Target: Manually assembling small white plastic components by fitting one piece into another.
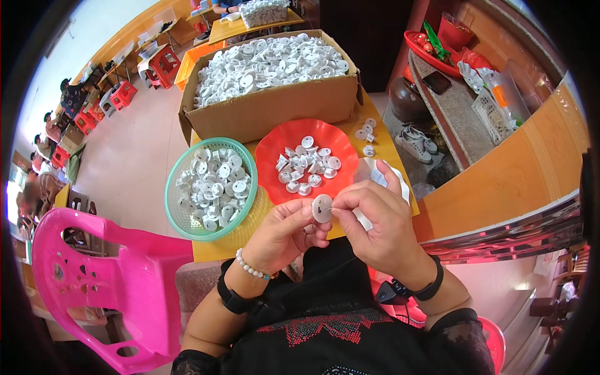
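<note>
My left hand (282, 230) is closed, thumb and fingers pinching a round white plastic part (322, 209) with a small dark slot in its face. Against that face my right hand (382, 226) pinches a thin, pin-like piece, too small to make out fully. Just beyond both hands lies a red wavy-rimmed plate (270, 149) with several similar white parts on it. A green mesh basket (171, 199) to the left holds many more. Partly behind my right hand is a white dish (405, 187), its contents mostly hidden.
A large cardboard box (275, 107) heaped with white parts stands at the far side of the yellow table (400, 206). Loose parts (369, 150) lie right of the plate. A pink chair (144, 284) is at left; a stone ledge (437, 112) with a phone (437, 82) at right.
</note>
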Motion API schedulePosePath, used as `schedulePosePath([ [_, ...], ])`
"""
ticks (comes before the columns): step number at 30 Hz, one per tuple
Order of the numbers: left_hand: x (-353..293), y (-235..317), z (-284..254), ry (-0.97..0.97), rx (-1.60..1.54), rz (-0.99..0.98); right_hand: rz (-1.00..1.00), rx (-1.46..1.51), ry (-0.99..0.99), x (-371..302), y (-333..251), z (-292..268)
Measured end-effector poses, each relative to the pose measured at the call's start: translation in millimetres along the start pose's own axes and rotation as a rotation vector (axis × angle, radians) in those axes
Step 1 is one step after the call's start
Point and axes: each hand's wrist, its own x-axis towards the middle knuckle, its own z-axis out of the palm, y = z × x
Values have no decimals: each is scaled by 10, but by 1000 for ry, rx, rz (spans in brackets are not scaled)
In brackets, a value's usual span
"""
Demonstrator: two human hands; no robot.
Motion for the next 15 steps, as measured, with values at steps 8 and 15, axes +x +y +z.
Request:
schedulePosePath([
  [8,-61,-37,19,0,84,7,-52,-96,-5,-23,-83,-20],
  [15,-89,-64,14,19,119,17,-78,-130,-47,-45,-90,-37],
])
